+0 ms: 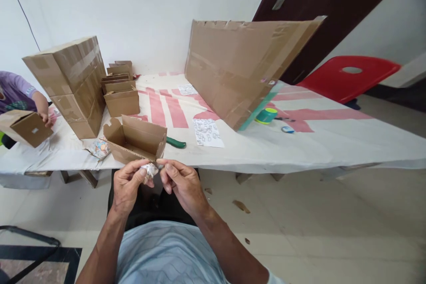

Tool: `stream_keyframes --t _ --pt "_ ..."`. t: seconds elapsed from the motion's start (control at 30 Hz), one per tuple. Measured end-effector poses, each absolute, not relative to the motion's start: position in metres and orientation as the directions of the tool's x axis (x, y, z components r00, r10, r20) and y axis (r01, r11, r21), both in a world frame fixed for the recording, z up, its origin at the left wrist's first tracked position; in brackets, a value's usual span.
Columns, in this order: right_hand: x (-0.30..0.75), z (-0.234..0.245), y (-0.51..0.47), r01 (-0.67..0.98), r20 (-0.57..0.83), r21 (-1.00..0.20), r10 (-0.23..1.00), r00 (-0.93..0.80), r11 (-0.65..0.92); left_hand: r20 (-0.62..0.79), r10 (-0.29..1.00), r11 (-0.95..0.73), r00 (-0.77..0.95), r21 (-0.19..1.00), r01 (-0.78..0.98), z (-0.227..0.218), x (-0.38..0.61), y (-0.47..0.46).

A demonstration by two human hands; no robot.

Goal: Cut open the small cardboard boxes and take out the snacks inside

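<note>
My left hand [127, 185] is closed around a small crumpled white wad [150, 171], held at the table's front edge. Beside it, my right hand [184, 186] has thumb and forefinger pinched together near the wad; what lies between them, if anything, is too small to name. Just beyond both hands stands an open cardboard box [123, 152] with its flaps up. A dark green, curved, handle-like thing [176, 143] pokes out to the right of the box. On its left lies a colourful printed plastic packet [100, 148].
Stacked taped cartons [71, 84] rise at left, with several open boxes [122, 103] behind. A large cardboard panel [242, 62] leans over the table [333, 151]. Near it are a printed sheet [208, 133], green tape roll [266, 116] and red chair [349, 77]. Another person's hand [46, 119] holds a carton.
</note>
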State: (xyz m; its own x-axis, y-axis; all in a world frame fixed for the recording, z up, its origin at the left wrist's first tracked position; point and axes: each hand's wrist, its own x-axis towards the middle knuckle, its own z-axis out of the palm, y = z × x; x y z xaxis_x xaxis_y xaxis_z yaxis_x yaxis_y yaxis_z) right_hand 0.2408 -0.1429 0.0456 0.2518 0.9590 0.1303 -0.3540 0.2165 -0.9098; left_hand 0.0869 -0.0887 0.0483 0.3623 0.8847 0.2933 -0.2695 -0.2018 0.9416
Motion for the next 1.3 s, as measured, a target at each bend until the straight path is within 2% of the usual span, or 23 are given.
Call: stream_keyframes --t 0.07,0.13,0.23,0.33,0.47,0.57,0.67,0.87,1.03,1.13,1.23,1.3 --pt "0.239 0.047 -0.143 -0.306 0.164 -0.921 0.954 0.250 0.239 0.309 0.893 -0.230 0.327 0.938 -0.258 0.047 0.089 -0.090" --pt "0.236 0.051 -0.144 -0.214 0.221 -0.935 0.937 0.270 0.282 0.402 0.860 -0.367 0.314 0.915 -0.166 0.049 0.092 -0.093" --pt "0.233 0.055 -0.146 -0.104 0.296 -0.933 0.899 0.322 0.344 0.602 0.719 -0.644 0.347 0.765 0.006 0.056 0.093 -0.094" --pt "0.234 0.053 -0.146 -0.099 0.264 -0.945 0.905 0.333 0.312 0.677 0.584 -0.785 0.448 0.611 0.100 0.064 0.087 -0.093" --pt "0.241 0.047 -0.146 -0.224 0.144 -0.954 0.960 0.238 0.198 0.622 0.506 -0.813 0.598 0.575 0.090 0.069 0.079 -0.090" --pt "0.243 0.045 -0.145 -0.356 0.137 -0.918 0.983 0.126 0.174 0.612 0.560 -0.770 0.558 0.633 0.080 0.068 0.077 -0.090" --pt "0.242 0.044 -0.143 -0.459 0.139 -0.873 0.986 0.096 0.167 0.584 0.594 -0.734 0.553 0.675 0.076 0.064 0.078 -0.089" --pt "0.249 0.034 -0.138 -0.498 0.091 -0.857 0.991 0.098 0.128 0.587 0.499 -0.821 0.637 0.557 0.130 0.059 0.085 -0.084" --pt "0.266 0.022 -0.139 -0.324 0.119 -0.929 0.975 0.189 0.176 0.534 0.489 -0.870 0.690 0.353 0.344 0.051 0.103 -0.080" --pt "0.282 0.013 -0.142 -0.288 0.136 -0.932 0.948 0.288 0.222 0.498 0.479 -0.878 0.723 0.272 0.394 0.050 0.115 -0.079" --pt "0.324 0.002 -0.135 -0.160 0.162 -0.947 0.844 0.511 0.279 0.549 0.483 -0.875 0.682 0.339 0.347 0.049 0.116 -0.076" --pt "0.370 -0.002 -0.126 0.073 0.221 -0.968 0.680 0.700 0.239 0.625 0.502 -0.862 0.597 0.416 0.290 0.047 0.109 -0.071"
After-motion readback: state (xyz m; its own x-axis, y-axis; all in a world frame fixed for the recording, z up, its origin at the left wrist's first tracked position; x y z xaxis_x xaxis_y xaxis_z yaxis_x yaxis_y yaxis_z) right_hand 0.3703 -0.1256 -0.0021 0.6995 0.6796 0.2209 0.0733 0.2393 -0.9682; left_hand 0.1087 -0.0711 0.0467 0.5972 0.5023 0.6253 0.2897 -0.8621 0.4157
